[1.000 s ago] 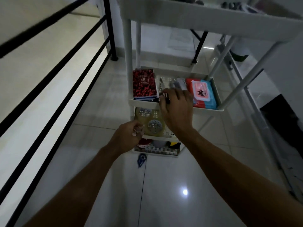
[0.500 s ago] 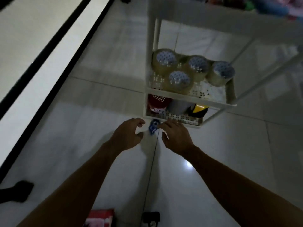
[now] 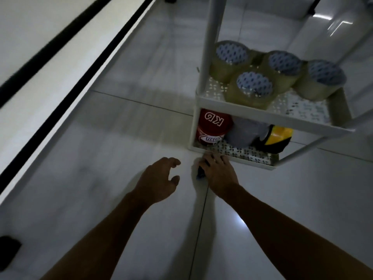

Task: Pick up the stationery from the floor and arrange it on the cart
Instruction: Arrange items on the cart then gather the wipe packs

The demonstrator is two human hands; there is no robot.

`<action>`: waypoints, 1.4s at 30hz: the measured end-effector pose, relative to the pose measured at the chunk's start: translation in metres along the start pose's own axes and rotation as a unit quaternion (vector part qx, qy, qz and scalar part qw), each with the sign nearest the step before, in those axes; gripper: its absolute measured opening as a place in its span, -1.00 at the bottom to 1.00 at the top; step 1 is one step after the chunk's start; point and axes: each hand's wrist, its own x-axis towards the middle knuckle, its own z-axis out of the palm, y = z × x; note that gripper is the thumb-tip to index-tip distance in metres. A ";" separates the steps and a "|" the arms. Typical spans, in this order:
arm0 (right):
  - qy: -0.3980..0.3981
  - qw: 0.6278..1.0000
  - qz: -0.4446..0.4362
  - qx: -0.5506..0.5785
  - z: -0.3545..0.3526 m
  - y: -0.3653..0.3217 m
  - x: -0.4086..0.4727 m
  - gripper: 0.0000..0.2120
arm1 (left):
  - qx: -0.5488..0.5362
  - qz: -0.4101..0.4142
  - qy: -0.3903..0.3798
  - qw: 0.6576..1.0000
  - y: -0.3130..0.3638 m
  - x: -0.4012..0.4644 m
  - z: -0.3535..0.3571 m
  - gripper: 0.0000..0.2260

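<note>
A small blue correction-tape dispenser (image 3: pixel 200 173) lies on the white tiled floor just in front of the white cart (image 3: pixel 232 158). My right hand (image 3: pixel 219 174) covers it from above, fingers curled around it; most of the dispenser is hidden under the hand. My left hand (image 3: pixel 158 179) hovers a little to the left of it, fingers spread and holding nothing. The cart's lower shelf carries several rolls of clear packing tape (image 3: pixel 254 87). Its bottom shelf holds a red tin (image 3: pixel 212 126), a grey roll (image 3: pixel 245 132) and a yellow-black roll (image 3: pixel 276 138).
A black railing bar (image 3: pixel 66 98) runs diagonally along the left with a drop beyond it. A dark object (image 3: pixel 9 251) lies on the floor at the far left edge. The cart's white leg (image 3: pixel 210 43) rises at the top centre. Open tiled floor lies between the railing and the cart.
The view dropped from the cart's middle shelf to the floor. My right hand left that shelf and came down onto the blue dispenser; my left hand lowered beside it and opened.
</note>
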 end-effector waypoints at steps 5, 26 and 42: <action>-0.025 0.996 -0.012 0.089 -0.062 -0.002 -0.020 -0.53 | 0.013 0.022 0.026 0.999 0.037 -0.003 -0.048 -0.56; 0.291 0.946 -0.085 0.115 -0.602 0.062 -0.152 -0.44 | -0.029 0.199 0.189 0.961 0.326 -0.062 -0.429 -0.60; 0.258 0.928 0.174 0.203 -0.701 0.176 -0.117 -0.60 | -0.043 0.256 0.255 0.931 0.396 -0.038 -0.487 -0.55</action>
